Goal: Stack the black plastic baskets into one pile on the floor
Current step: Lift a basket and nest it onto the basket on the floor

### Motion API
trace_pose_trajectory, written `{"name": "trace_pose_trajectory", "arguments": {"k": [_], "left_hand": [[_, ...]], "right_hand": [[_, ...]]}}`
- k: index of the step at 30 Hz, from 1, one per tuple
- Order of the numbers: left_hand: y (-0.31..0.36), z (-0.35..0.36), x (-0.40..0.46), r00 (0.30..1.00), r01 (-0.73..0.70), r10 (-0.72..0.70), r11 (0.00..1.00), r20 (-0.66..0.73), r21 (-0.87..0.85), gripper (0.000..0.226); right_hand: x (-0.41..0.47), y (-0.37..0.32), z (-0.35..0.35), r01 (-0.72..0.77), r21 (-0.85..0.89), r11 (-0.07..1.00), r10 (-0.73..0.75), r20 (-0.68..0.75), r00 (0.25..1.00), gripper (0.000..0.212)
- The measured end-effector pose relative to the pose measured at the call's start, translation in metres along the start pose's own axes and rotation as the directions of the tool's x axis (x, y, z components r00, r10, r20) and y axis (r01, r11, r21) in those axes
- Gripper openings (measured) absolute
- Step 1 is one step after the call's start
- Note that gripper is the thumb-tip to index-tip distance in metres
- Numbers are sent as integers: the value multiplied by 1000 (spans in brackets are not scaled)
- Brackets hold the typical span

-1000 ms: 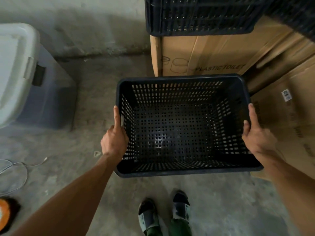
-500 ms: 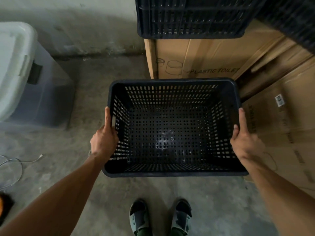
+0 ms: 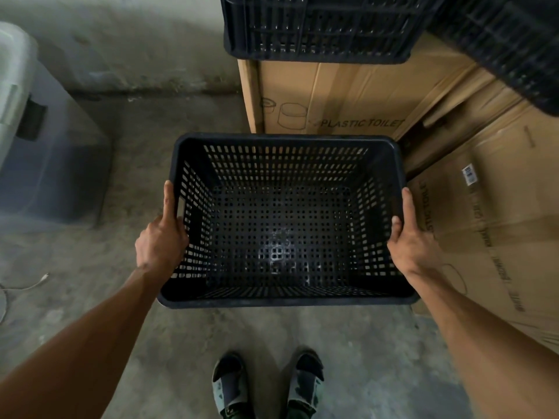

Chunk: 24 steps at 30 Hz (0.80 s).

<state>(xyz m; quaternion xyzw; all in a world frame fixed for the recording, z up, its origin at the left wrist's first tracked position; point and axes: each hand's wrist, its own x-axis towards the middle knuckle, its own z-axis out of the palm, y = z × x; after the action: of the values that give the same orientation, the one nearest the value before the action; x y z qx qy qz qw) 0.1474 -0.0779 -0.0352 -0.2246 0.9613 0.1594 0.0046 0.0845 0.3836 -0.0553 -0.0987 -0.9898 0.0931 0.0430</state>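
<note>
Item: black basket (image 3: 284, 219), empty, held above the concrete floor (image 3: 157, 164), near cardboard boxes (image 3: 357, 95). Left hand (image 3: 160, 240) and right hand (image 3: 413, 243) gripped its side rims; fingers wrapped outside, mostly hidden. Further baskets (image 3: 317, 28) at far edge were cut off.

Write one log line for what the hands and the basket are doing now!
left hand: grips basket | right hand: grips basket | basket: empty, upright, above floor
</note>
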Motion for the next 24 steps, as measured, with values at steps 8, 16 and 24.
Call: {"name": "trace_pose_trajectory", "arguments": {"k": [8, 16, 24], "left_hand": [[7, -7, -3, 998, -22, 18, 998, 66, 61, 78], [16, -24, 26, 910, -333, 369, 922, -188, 196, 77], [17, -23, 15, 948, -297, 312, 936, -58, 188, 80]], "right_hand": [[-4, -5, -14, 51, 58, 997, -60, 153, 986, 60], [24, -19, -32, 252, 84, 964, -245, -85, 966, 64], [41, -8, -17, 248, 54, 967, -250, 24, 968, 73]]}}
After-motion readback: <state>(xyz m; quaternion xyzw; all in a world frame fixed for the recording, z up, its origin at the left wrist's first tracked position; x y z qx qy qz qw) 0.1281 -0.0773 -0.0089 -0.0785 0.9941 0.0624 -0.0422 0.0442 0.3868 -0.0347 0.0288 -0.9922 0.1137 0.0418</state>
